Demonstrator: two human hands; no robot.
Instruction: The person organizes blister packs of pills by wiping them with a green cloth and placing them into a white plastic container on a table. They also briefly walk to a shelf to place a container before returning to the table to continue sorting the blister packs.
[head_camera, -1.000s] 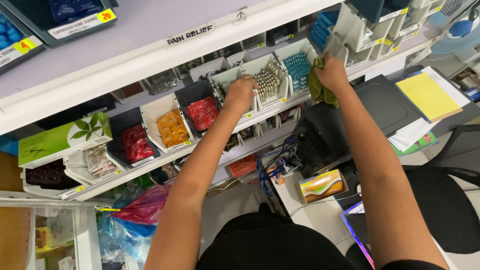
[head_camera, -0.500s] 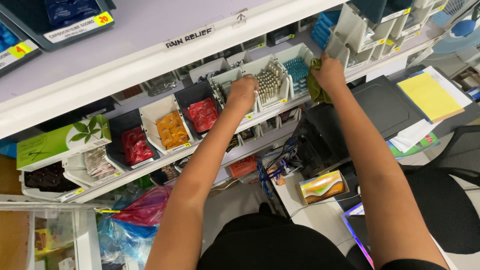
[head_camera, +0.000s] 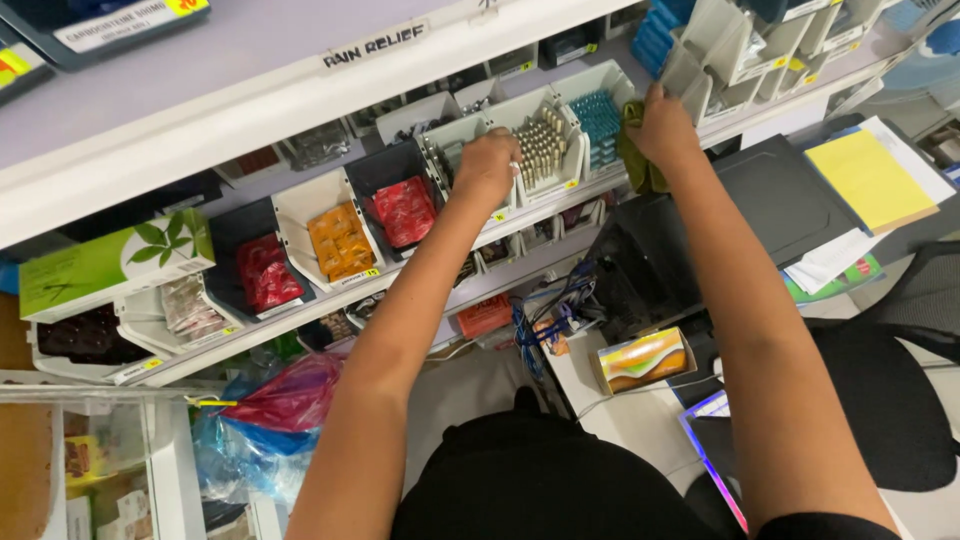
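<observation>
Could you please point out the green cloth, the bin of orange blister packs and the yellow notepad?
green cloth (head_camera: 634, 158), head view, lower fold.
bin of orange blister packs (head_camera: 340, 240), head view, the packs.
yellow notepad (head_camera: 868, 180), head view, page centre.

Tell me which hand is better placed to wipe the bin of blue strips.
Probably the right hand: it already grips the green cloth and sits right beside the blue-strip bin. The left hand rests on the bin of silver strips, further from it and without a cloth.

cloth (head_camera: 636, 160) olive green | bin packs (head_camera: 340, 240) orange | notepad (head_camera: 868, 180) yellow | shelf (head_camera: 250, 90) white
</observation>
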